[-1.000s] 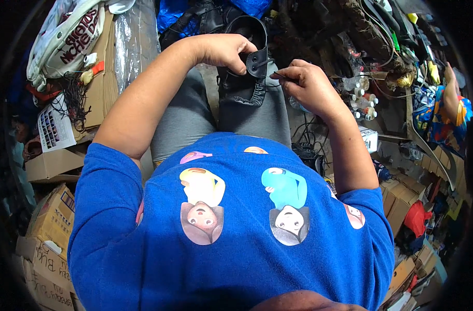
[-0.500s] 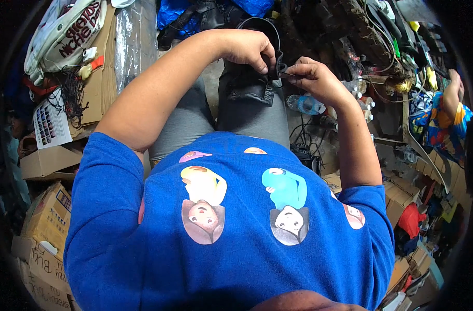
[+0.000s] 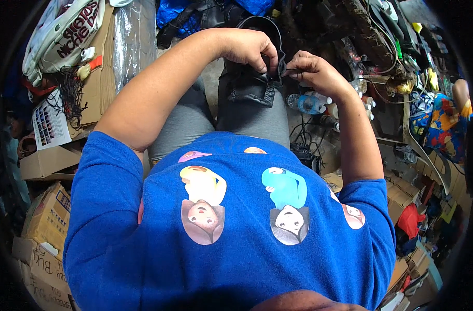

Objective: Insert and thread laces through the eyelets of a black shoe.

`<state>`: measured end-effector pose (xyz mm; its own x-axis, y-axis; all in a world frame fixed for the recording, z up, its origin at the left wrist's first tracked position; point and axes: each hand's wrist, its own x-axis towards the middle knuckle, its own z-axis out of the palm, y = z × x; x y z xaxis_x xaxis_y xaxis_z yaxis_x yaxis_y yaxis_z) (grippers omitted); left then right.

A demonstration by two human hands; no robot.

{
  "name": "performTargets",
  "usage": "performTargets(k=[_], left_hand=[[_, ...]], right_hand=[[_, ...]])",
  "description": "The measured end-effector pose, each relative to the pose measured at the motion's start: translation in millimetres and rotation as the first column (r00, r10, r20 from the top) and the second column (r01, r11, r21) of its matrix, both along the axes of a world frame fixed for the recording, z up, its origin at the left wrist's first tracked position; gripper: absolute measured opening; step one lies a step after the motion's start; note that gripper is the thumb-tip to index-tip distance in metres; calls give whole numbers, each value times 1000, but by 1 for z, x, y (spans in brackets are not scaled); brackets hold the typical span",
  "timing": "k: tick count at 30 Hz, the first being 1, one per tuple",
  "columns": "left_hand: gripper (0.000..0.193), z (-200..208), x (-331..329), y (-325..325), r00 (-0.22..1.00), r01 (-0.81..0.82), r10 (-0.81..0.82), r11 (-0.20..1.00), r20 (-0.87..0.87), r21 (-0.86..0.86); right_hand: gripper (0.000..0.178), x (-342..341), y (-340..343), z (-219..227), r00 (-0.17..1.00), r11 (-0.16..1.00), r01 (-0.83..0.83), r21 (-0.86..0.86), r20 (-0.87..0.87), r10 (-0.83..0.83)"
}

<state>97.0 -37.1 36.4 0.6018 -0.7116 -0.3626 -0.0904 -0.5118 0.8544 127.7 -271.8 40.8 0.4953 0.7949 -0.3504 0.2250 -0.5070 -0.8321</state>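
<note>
A black leather-like piece (image 3: 253, 93) with a curved rim or strap standing up at its far end rests over my right thigh. I cannot tell exactly what kind of article it is. My left hand (image 3: 253, 51) is closed on its upper edge, thumb and fingers pinching the black material. Just to the right, my right hand (image 3: 315, 75) pinches something thin and dark close to the piece's right edge. What it holds is too small to name.
Several plastic bottles (image 3: 306, 103) lie right of my leg, near black cords (image 3: 304, 142). Cardboard boxes (image 3: 47, 212) and a white printed bag (image 3: 65, 39) stand on the left. At the far right is another person's colourful clothing (image 3: 443, 122).
My right hand has shifted slightly up and tilted by the black piece's edge. My left hand stays nearly in place. The other person's arm at the far right has moved.
</note>
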Motion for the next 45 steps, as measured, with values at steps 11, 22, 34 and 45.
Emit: performTargets(k=[11,22,34,45], left_hand=[[28,-2,0,-1,999,-31,31,1000,-24,-4],[29,-10,-2,-2,997,-58,54,996,-59,-66],[28,-11,-8,1,996,-80,77,993,-36,-88],[25,-21,-13,2,986,-142,127,978,-104,-151]], right_hand=[[24,1,18,24,934,975,-167,-145,293,204],[18,11,12,5,985,984,-165,-66,47,168],[17,18,13,4,973,969,-214,-124,61,222],[18,0,-2,-21,906,995,98,21,-415,-80]])
